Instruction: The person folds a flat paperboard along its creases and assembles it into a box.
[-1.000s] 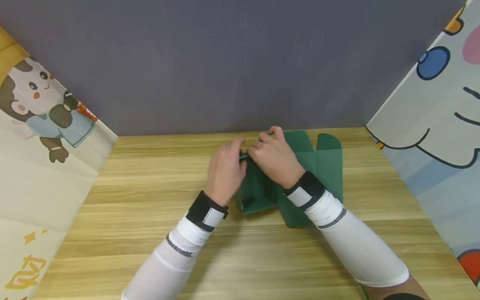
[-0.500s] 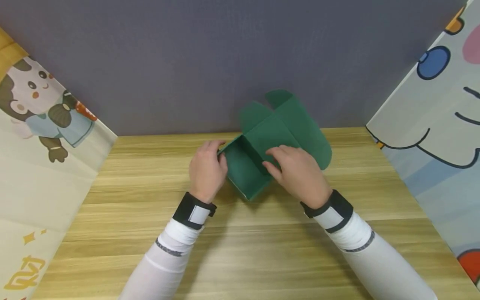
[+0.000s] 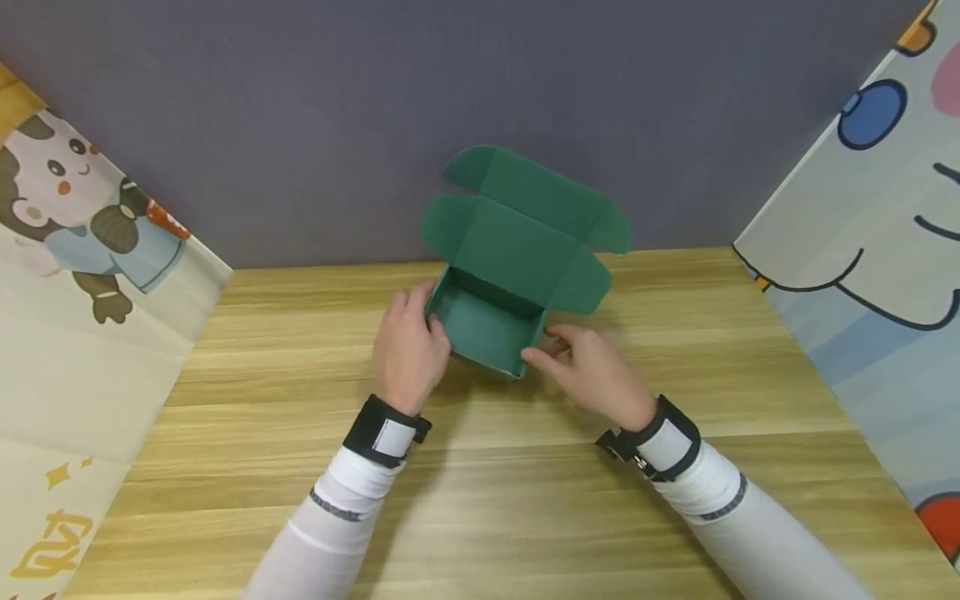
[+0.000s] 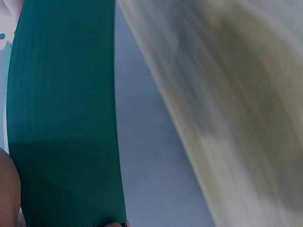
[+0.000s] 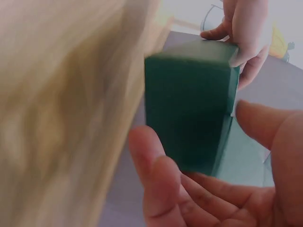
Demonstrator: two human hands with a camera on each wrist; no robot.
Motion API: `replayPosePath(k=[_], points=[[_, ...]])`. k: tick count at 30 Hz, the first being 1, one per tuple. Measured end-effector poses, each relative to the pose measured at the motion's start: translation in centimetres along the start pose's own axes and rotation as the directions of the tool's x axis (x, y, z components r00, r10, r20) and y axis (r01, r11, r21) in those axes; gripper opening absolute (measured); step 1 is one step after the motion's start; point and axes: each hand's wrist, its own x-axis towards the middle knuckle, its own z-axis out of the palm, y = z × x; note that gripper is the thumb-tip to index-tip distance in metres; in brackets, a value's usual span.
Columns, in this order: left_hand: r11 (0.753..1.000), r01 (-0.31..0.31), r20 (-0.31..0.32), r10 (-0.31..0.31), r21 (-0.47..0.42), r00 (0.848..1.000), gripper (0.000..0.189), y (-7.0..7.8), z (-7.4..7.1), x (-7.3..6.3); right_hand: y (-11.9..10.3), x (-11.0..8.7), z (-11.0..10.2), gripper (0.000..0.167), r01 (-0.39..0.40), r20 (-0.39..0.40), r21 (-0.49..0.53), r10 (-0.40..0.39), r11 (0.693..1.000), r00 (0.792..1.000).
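Note:
A green cardboard box [image 3: 487, 329] is held up over the wooden table, its tray facing up and its flapped lid [image 3: 517, 250] folded back away from me. Its inside shows bare. My left hand [image 3: 411, 350] grips the left side wall, thumb over the rim and fingers outside. In the left wrist view a green side wall [image 4: 66, 104] fills the left part. My right hand [image 3: 596, 371] is at the right front corner, its thumb close to the rim and its fingers loosely bent beside the outer wall. The right wrist view shows the box's end face [image 5: 189, 109] between thumb and fingers.
The wooden table [image 3: 480, 500] spreads under the hands. A grey upright panel [image 3: 480, 108] stands behind it, with the raised lid in front. Printed cartoon panels flank the left [image 3: 67, 333] and right [image 3: 862, 250] sides.
The box has been turned so its lid swings from the right to the far side. My right hand has left the inner rim and moved to the right wall. The left hand keeps its grip.

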Motion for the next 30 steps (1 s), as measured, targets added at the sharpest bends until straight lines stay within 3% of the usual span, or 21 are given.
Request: replayPosePath(k=[8,12,17,22,26,30], points=[[0.997,0.03,0.078,-0.024,-0.077,0.997,0.049,0.2,0.5,-1.3,1.2,1.3,0.4,0.042,-0.054,0.005,0.126,0.054,0.991,0.999],[0.985,0.06,0.138,-0.038,-0.16,0.99,0.046,0.0,0.3,-1.8,1.5,1.5,0.0,0.037,-0.071,0.006,0.122,0.071,0.99,0.997],[0.953,0.118,0.222,-0.055,-0.279,0.973,0.041,-0.4,-0.1,-2.0,1.9,1.6,-0.5,0.042,-0.09,0.017,0.086,0.089,0.992,0.996],[0.902,0.203,0.334,-0.071,-0.381,0.94,0.037,-1.5,-0.6,-2.3,2.2,1.4,-0.5,0.045,-0.114,0.061,0.092,0.108,0.989,0.992],[0.857,0.302,0.43,-0.106,-0.418,0.896,0.037,-2.4,-0.7,-2.6,2.4,1.1,-0.2,0.048,-0.124,0.103,0.105,0.113,0.987,0.988],[0.836,0.366,0.497,-0.133,-0.409,0.858,0.038,-2.8,-0.9,-2.9,2.6,1.0,0.2,0.05,-0.123,0.128,0.091,0.111,0.988,0.986]])
